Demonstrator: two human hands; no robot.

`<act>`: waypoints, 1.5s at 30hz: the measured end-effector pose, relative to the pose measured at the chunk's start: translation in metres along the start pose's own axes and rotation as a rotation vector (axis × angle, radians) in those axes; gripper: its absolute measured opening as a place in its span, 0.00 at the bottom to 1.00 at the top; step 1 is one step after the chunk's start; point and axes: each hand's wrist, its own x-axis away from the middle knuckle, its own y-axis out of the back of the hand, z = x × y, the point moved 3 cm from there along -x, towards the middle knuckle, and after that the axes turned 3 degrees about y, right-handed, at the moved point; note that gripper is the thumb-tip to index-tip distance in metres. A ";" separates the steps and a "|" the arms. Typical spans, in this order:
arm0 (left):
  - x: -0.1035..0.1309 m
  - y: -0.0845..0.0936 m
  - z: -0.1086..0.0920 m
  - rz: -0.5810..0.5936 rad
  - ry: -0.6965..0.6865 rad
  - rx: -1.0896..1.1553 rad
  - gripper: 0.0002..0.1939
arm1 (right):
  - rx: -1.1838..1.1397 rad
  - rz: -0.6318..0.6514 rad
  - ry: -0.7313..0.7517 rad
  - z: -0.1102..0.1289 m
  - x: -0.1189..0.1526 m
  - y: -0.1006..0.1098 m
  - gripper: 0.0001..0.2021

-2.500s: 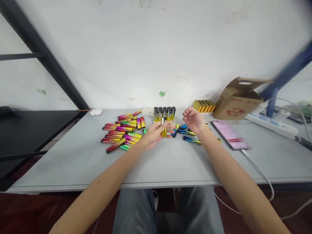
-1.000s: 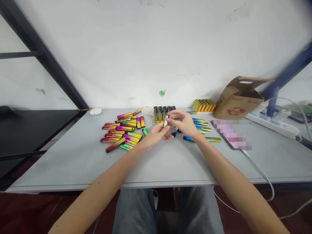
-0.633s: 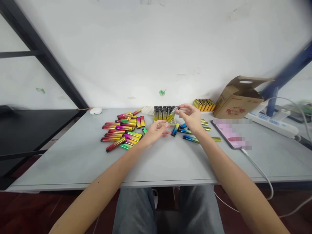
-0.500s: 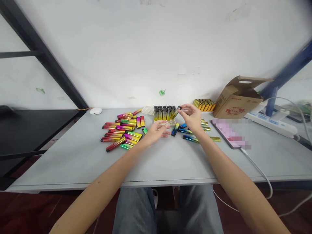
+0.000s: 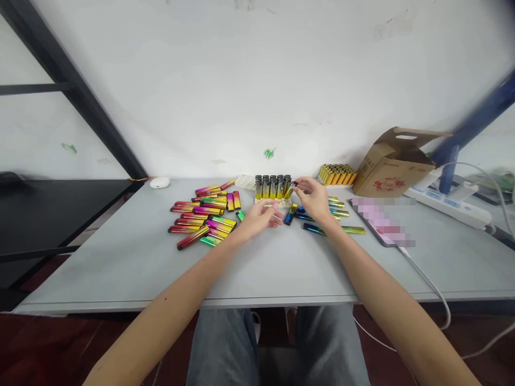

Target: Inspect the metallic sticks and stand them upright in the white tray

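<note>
Several black-topped lighters [image 5: 265,188] with yellow-gold bodies stand upright in rows in a pale holed tray [image 5: 286,203]. My right hand [image 5: 314,198] pinches the top of a tilted lighter [image 5: 288,191] at the right end of the front row; its lower end is at the tray. In front of the tray, my left hand [image 5: 260,219] has its fingers stretched out to the right, holding nothing I can see; whether it touches the tray I cannot tell. A blue-and-yellow lighter [image 5: 290,214] lies just right of those fingers.
Loose red, purple, green and gold lighters [image 5: 203,217] are heaped at left. Blue-gold ones [image 5: 316,229] lie under my right wrist. Behind are a white holed tray [image 5: 245,182], a filled tray of golden pieces [image 5: 338,175] and a cardboard box [image 5: 386,174]. A tablet-like device [image 5: 380,222] charges at right.
My right hand has come slightly down and left, bringing the held lighter closer to upright at the row's end. My left hand stays nearly in place.
</note>
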 end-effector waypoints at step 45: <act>0.002 0.022 0.002 -0.182 -0.271 -1.215 0.22 | 0.302 0.108 0.109 -0.018 0.004 0.015 0.21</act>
